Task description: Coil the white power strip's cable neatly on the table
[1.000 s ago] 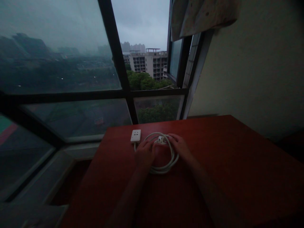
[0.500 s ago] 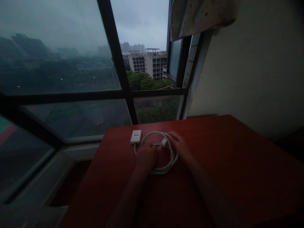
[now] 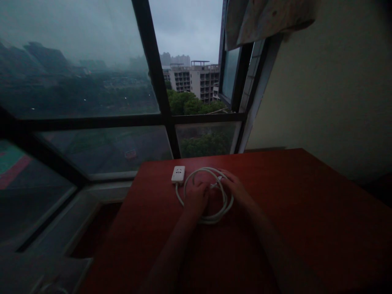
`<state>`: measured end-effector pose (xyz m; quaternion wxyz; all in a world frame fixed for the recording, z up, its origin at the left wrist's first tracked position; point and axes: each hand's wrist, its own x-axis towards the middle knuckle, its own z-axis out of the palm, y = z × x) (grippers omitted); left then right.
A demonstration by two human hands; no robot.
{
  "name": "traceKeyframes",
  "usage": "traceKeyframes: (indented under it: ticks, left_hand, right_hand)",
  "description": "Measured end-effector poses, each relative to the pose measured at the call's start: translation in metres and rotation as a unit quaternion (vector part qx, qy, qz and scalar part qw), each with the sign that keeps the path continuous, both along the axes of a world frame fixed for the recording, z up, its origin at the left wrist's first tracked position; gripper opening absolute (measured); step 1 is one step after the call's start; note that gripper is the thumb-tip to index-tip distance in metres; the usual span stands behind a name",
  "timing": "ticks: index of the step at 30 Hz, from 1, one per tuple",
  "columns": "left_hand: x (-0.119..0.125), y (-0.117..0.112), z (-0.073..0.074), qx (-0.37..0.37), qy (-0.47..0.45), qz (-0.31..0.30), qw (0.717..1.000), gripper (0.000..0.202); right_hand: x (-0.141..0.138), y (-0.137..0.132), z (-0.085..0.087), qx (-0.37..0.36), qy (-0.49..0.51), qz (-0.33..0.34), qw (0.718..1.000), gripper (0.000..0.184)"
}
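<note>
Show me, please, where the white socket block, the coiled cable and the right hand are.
white socket block (image 3: pixel 178 174), head view, centre of its top face.
coiled cable (image 3: pixel 211 219), head view, near bend of the coil.
right hand (image 3: pixel 234 188), head view, back of the hand.

A red table (image 3: pixel 306 212) stands by a dark-framed window (image 3: pixel 162 118) and pale wall (image 3: pixel 330 90), patterned cloth (image 3: pixel 269 18) hanging above.
</note>
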<state>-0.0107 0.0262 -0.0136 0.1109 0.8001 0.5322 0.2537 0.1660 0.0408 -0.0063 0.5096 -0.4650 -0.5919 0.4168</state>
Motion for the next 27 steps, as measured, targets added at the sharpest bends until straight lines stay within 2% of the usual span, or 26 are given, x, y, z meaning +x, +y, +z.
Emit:
traceKeyframes:
  ticks: [3,5,9,13,18,21,24,27]
  left_hand:
    - [-0.004,0.001,-0.003,0.0,-0.035,-0.049,0.998,0.028]
    - [-0.008,0.001,-0.002,0.013,-0.04,-0.051,0.998,0.03]
    - [-0.023,0.003,0.005,0.047,0.013,0.017,0.999,0.028]
    - [-0.035,0.006,0.007,0.034,0.09,0.072,0.993,0.022]
    - [-0.038,0.009,0.006,-0.049,0.14,0.093,0.984,0.02]
    - [-0.039,0.01,0.01,-0.066,0.1,0.121,0.985,0.022]
    - [-0.043,0.012,0.013,-0.063,0.047,0.142,0.987,0.026]
    - [-0.046,0.014,0.012,-0.062,0.028,0.138,0.988,0.025]
  right_hand:
    - [0.004,0.005,-0.006,-0.004,-0.008,-0.038,0.999,0.031]
    - [0.007,0.008,-0.01,-0.002,-0.026,-0.079,0.997,0.026]
    - [0.016,0.013,-0.015,-0.014,-0.053,-0.104,0.993,0.024]
    - [0.027,0.017,-0.02,-0.036,-0.123,-0.112,0.985,0.026]
    - [0.046,0.018,-0.023,-0.071,-0.252,-0.176,0.949,0.024]
    - [0.057,0.016,-0.017,-0.089,-0.29,-0.193,0.933,0.023]
    - [0.064,0.01,-0.008,-0.13,-0.379,-0.18,0.898,0.025]
    - [0.066,0.005,-0.001,-0.169,-0.456,-0.159,0.859,0.026]
